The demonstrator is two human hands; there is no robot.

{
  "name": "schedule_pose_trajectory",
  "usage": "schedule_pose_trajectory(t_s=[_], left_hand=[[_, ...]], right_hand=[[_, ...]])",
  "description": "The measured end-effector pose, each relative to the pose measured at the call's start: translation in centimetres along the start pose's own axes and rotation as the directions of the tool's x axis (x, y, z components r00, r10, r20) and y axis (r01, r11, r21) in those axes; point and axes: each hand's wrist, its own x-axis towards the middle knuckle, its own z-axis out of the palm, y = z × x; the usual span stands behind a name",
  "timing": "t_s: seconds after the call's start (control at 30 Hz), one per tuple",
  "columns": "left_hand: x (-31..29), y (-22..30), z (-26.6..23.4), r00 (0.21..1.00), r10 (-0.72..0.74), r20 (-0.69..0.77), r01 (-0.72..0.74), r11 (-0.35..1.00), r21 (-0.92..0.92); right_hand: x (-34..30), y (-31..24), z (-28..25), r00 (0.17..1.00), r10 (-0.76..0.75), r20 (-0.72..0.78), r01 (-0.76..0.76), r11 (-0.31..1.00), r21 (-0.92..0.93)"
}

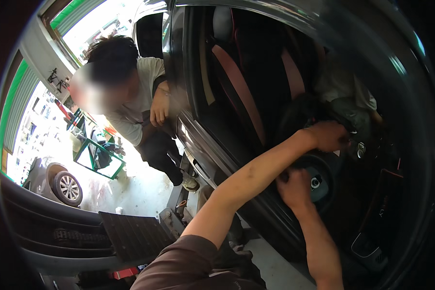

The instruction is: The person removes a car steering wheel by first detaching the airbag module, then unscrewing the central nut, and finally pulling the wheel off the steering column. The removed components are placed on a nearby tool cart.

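Observation:
Both my arms reach into a car's dark interior. My left hand is stretched furthest in, its fingers curled downward; what they hold, if anything, is hidden in shadow. Nearer to me, my right hand is closed beside the door sill, with a dark spot at its fingertips that I cannot make out. Just right of it lies a pale ring-shaped part in a grey-blue recess. A small shiny fitting shows to the right of my left hand.
A black car seat with reddish strips stands ahead. At left another person leans by the car, one hand near the door frame. A green metal frame and a parked car's wheel are further left. A grey garment lies beyond my left hand.

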Motion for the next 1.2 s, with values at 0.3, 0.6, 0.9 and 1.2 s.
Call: schedule_pose_trajectory(t_s=[0.3, 0.6, 0.9, 1.2], left_hand=[[-0.6, -3.3, 3.9, 0.978, -0.03, 0.207, -0.027, 0.962, 0.27], [-0.9, -2.0, 4.9, 0.894, -0.147, 0.422, 0.028, 0.961, 0.276], [-1.9, -1.1, 3.7, 0.901, -0.162, 0.403, 0.048, 0.959, 0.28], [-0.9, -2.3, 4.7, 0.882, -0.224, 0.414, 0.092, 0.945, 0.315]], right_hand=[[-0.1, -0.8, 0.6, 1.0, 0.0, 0.006, 0.0, 1.0, -0.029], [-0.1, 0.1, 1.3, 0.984, -0.12, -0.129, 0.123, 0.992, 0.01], [0.0, 0.2, 1.3, 0.979, -0.159, -0.128, 0.162, 0.987, 0.02], [-0.1, -0.3, 0.5, 0.988, -0.114, -0.103, 0.113, 0.993, -0.022]])
